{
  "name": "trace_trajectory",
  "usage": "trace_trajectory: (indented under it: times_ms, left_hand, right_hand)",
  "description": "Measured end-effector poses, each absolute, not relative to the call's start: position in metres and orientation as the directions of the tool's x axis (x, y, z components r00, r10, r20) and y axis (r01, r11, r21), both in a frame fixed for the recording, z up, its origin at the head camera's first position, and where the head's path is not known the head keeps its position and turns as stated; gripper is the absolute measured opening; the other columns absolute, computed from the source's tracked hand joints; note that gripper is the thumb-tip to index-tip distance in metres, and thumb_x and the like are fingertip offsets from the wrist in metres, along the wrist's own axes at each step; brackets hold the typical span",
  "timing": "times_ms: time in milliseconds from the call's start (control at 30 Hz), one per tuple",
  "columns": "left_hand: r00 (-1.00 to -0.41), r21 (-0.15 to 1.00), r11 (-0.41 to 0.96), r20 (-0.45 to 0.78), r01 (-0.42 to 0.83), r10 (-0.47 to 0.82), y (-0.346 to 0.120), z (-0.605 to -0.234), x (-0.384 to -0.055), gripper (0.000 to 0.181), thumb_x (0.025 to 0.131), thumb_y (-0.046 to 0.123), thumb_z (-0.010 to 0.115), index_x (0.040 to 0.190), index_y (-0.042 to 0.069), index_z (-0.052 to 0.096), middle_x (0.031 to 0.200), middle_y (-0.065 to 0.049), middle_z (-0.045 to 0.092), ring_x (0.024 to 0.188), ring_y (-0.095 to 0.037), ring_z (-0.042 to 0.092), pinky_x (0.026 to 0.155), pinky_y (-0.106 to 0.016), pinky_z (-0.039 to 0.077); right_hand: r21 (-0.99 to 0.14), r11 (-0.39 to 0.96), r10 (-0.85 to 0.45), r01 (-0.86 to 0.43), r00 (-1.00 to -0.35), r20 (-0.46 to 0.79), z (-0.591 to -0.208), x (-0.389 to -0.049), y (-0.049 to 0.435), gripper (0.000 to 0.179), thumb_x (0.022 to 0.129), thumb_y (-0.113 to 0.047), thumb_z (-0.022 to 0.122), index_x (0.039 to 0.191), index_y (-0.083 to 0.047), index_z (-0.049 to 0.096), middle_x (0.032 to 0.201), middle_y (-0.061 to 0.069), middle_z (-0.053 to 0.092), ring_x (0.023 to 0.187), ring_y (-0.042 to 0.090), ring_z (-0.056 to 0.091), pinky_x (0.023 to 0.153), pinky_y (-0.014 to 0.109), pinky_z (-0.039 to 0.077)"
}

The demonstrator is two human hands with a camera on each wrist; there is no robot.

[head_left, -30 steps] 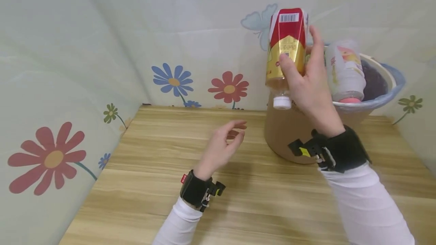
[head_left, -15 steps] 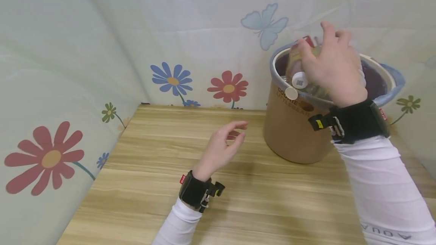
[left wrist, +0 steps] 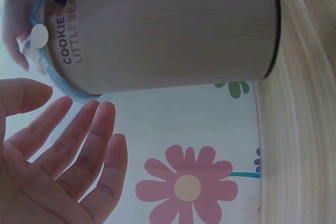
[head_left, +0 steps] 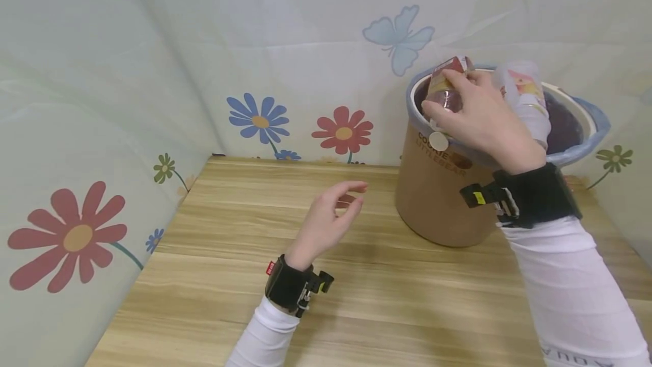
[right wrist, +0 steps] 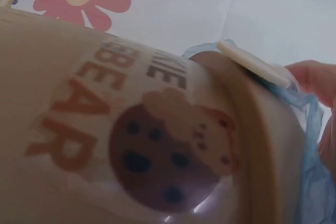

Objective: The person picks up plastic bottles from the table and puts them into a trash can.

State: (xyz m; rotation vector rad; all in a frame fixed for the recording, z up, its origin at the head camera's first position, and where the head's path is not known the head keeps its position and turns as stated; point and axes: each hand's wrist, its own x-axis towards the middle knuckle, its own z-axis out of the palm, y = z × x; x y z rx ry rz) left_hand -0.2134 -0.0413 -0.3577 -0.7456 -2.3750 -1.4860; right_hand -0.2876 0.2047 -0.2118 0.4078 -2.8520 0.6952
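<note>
A plastic bottle [head_left: 443, 95] with a red and gold label lies tilted in the mouth of a brown bin [head_left: 443, 203], base up towards the wall. My right hand [head_left: 486, 115] grips it, thumb near the neck and a finger across the label; its other fingers are partly hidden. Beside that hand, a clear bottle with a pink and orange label [head_left: 527, 95] leans in the bin. My left hand [head_left: 328, 217] hovers above the wooden table, left of the bin, fingers loosely bent with nothing in them. The left wrist view shows its palm and spread fingers [left wrist: 84, 156].
A blue bag liner [head_left: 593, 120] folds over the bin's rim, and a round cream knob [head_left: 439, 141] sits at its front. The wooden table [head_left: 244, 231] meets a flowered cloth wall [head_left: 285, 44] behind and on the left.
My right hand has lowered the red and gold bottle from above the table into the bin, moving right and down. It then shifted slightly left on the bottle. The left hand stays nearly still.
</note>
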Motion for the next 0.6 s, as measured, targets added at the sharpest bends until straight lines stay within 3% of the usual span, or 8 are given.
trace_trajectory:
  times_ms: [133,300,600]
  left_hand:
    - [-0.845,0.772,0.35,0.446,0.53,0.295,-0.04,-0.348,-0.207,0.028,0.093,0.001,0.054,0.12,-0.002,0.059,0.118,-0.016,0.062,0.095,-0.025,0.064,0.086,-0.038,0.053]
    - [-0.848,0.777,0.348,0.44,0.525,0.297,-0.04,-0.366,-0.219,0.029,0.094,0.006,0.055,0.123,0.002,0.058,0.121,-0.012,0.062,0.096,-0.024,0.064,0.087,-0.038,0.053]
    - [-0.833,0.76,0.349,0.458,0.548,0.311,-0.043,-0.381,-0.231,0.03,0.096,0.017,0.055,0.125,0.01,0.058,0.122,-0.006,0.062,0.096,-0.013,0.063,0.086,-0.033,0.053]
  right_hand:
    - [-0.399,0.872,-0.213,-0.285,-0.953,0.215,-0.216,-0.293,0.207,0.073,0.092,-0.046,0.04,0.151,-0.011,0.016,0.15,0.032,0.002,0.132,0.056,0.003,0.096,0.075,0.014]
    - [-0.381,0.894,-0.177,-0.236,-0.967,0.184,-0.221,-0.298,0.211,0.084,0.093,-0.052,0.038,0.152,-0.008,-0.004,0.15,0.031,-0.018,0.13,0.061,-0.012,0.1,0.076,0.0]
    - [-0.427,0.864,-0.16,-0.268,-0.949,0.272,-0.22,-0.285,0.207,0.072,0.094,-0.051,0.038,0.151,-0.012,0.017,0.15,0.032,0.002,0.134,0.054,0.0,0.1,0.072,0.012]
